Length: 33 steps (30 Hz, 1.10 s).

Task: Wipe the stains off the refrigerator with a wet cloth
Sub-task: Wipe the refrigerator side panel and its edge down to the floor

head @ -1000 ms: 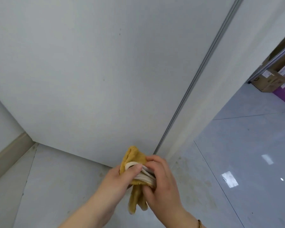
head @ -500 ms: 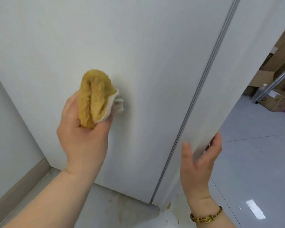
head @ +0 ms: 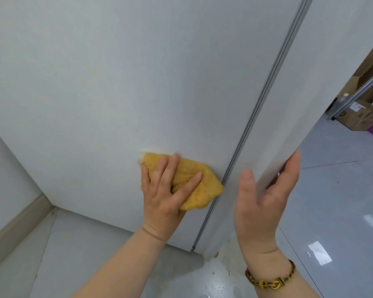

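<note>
My left hand lies flat on the cloth, fingers straight and spread, pressing it against the side of the refrigerator. It is not curled round anything. My right hand is open too, thumb up and palm turned toward the refrigerator's corner. Its fingertips rest at the front edge, and I take that as a steadying hold.

The cloth is a folded yellow pad low on the panel, with a sliver of white showing at its upper left corner. Its long axis runs on a slant from upper left down to lower right. The lower right corner points at the metal strip and just touches it.

I expect the cloth to be light, soft and limp, and heavier and clingier if it is as wet as the task says. It should slide easily on the smooth panel but bunch up under uneven pressure. The place to hold it is the middle of the pad, under a flat palm with the fingers fanned — not pinched at an edge.

Drops of water speckle the floor below the corner, a bracelet circles my right wrist, and cardboard boxes stand well off to the right.
</note>
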Each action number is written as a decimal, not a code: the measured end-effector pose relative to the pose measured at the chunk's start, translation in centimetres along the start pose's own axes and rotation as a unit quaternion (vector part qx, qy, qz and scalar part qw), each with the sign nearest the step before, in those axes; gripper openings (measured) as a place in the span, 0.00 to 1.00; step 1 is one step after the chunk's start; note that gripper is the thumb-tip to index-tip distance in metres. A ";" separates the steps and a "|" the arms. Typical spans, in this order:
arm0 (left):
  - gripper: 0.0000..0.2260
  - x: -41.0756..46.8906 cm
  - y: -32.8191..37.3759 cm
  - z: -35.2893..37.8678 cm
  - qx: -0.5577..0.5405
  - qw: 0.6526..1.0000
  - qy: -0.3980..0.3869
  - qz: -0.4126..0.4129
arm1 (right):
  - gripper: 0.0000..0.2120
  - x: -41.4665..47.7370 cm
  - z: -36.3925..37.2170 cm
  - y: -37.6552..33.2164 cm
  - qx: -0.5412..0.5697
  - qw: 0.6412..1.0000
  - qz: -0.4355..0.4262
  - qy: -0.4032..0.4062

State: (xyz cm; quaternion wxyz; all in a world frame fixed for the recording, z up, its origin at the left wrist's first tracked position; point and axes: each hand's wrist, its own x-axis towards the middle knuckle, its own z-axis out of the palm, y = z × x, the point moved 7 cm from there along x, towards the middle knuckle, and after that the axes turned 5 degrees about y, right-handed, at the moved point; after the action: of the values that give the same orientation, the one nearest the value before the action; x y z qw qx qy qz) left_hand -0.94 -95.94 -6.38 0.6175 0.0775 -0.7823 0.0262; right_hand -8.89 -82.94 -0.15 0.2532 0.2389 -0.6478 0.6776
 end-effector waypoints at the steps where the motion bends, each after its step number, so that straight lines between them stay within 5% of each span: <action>1: 0.24 -1.7 -0.2 0.5 0.008 1.000 -0.024 0.013 | 0.32 0.0 0.0 0.0 -0.004 1.000 -0.008 -0.003; 4: 0.26 -5.9 -0.1 1.0 0.021 0.994 -0.103 0.030 | 0.33 -0.2 0.3 0.1 -0.016 1.000 -0.015 -0.020; 7: 0.20 -7.9 -0.4 0.5 -0.015 0.984 -0.170 -0.052 | 0.34 -0.5 -0.6 0.9 -0.043 0.998 -0.033 -0.018; 12: 0.23 -6.9 -2.0 -0.7 -0.127 0.938 -0.256 -0.197 | 0.17 -3.2 -3.9 1.2 -0.118 0.985 -0.080 0.094; 14: 0.21 -5.2 -3.3 -1.9 -0.205 0.870 -0.235 -0.381 | 0.08 -5.1 -2.3 0.4 -0.071 0.990 -0.119 0.022; 16: 0.12 -4.4 -4.3 -3.1 -0.286 0.763 -0.177 -0.553 | 0.07 -6.5 0.1 -1.4 -0.049 0.983 -0.163 -0.065; 20: 0.03 -0.4 -5.6 -7.1 -0.338 0.633 -0.150 -0.680 | 0.12 -6.1 6.3 -5.7 -0.064 0.969 -0.121 -0.206; 27: 0.11 12.8 -7.9 -15.5 -0.294 0.608 -0.136 -0.725 | 0.30 -2.9 14.5 -17.0 -0.031 0.873 0.062 -0.482; 33: 0.13 27.1 -8.9 -22.5 -0.312 0.620 -0.138 -0.707 | 0.24 4.2 18.1 -29.7 0.002 0.826 0.084 -0.558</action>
State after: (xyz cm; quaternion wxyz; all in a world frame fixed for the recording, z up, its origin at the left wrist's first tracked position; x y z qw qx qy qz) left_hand 15.96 -104.00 24.72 0.3173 0.4120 -0.5238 -0.6746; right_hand 7.22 -99.89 25.92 -0.2096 0.5216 -0.6949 0.4485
